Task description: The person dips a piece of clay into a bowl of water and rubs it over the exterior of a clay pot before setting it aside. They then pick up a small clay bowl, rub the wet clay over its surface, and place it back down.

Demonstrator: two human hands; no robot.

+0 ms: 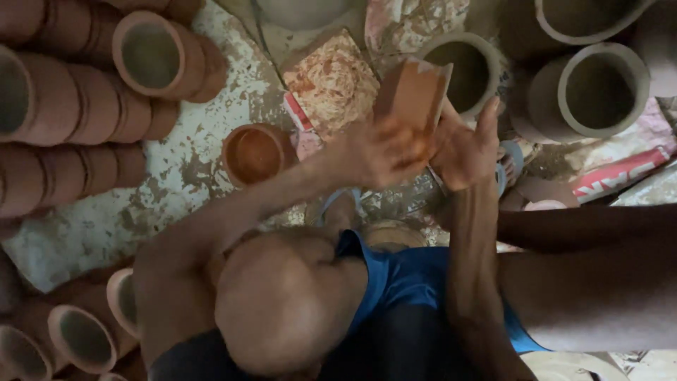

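Note:
A terracotta clay pot (415, 90) is held tilted above the floor, its mouth turned to the upper right. My left hand (381, 152), smeared with orange colour, presses on the pot's lower side. My right hand (469, 144) supports the pot from the right, palm against it and fingers pointing up. Just left of my hands, a small clay bowl (255, 152) of orange liquid stands on the floor.
Stacked terracotta pots (77, 106) lie on their sides at the left, more at the lower left (81, 337). Grey-rimmed pots (599, 88) stand at the upper right. A stained patterned cloth (331, 81) and a red and white sack (620, 173) lie on the mottled floor (92, 226).

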